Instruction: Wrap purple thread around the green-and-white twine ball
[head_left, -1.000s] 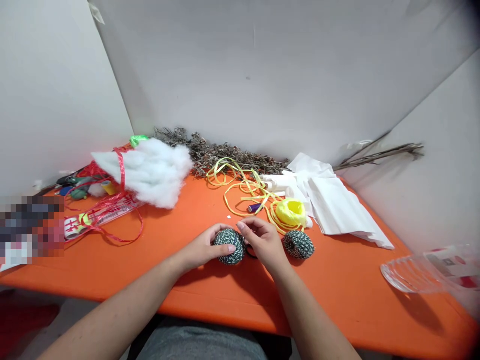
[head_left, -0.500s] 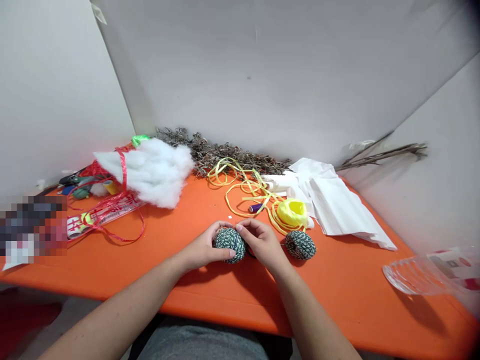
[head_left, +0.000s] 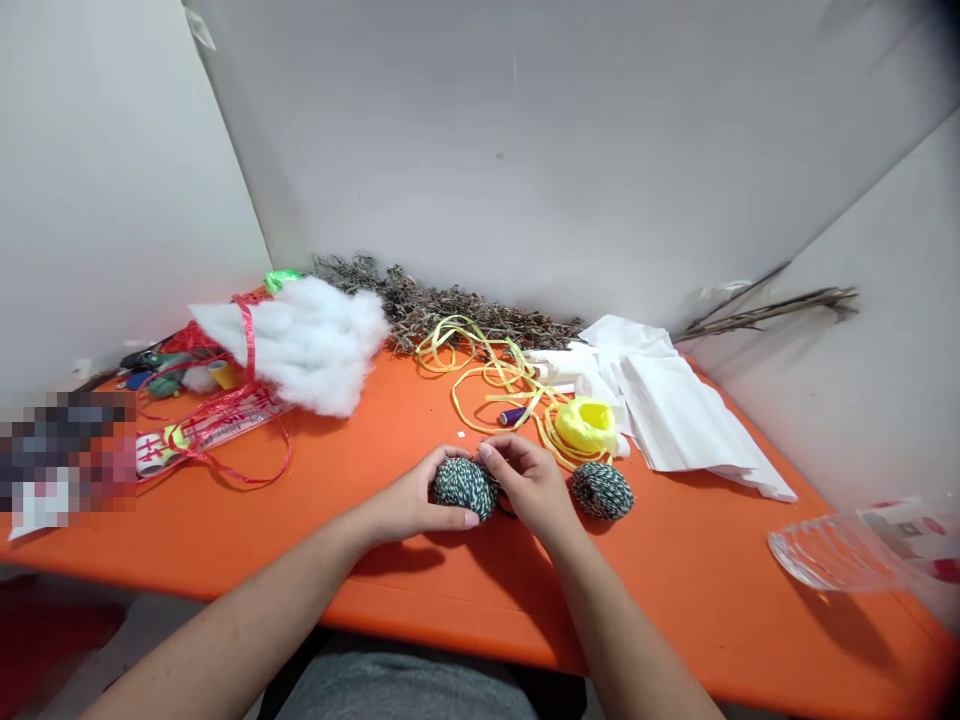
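A ball of dark green and white twisted yarn is gripped in my left hand, whose thumb lies along the ball's near side. At the ball's right edge, my right hand has thumb and forefinger pinched together. What sits between those fingertips is too small to make out, perhaps a bit of the strand. Just right of that hand, a second ball of the same yarn rests on the orange table. Part of a dark loop shows beneath my right hand.
White stuffing and red ribbon lie at left. Dried twigs line the back wall. Yellow ribbon, a purple thread spool and white sheets are behind the hands. A clear plastic container lies at right.
My left thumb has slid lower along the ball's near side. The right hand's pinch has shifted slightly right. The second ball stays in place.
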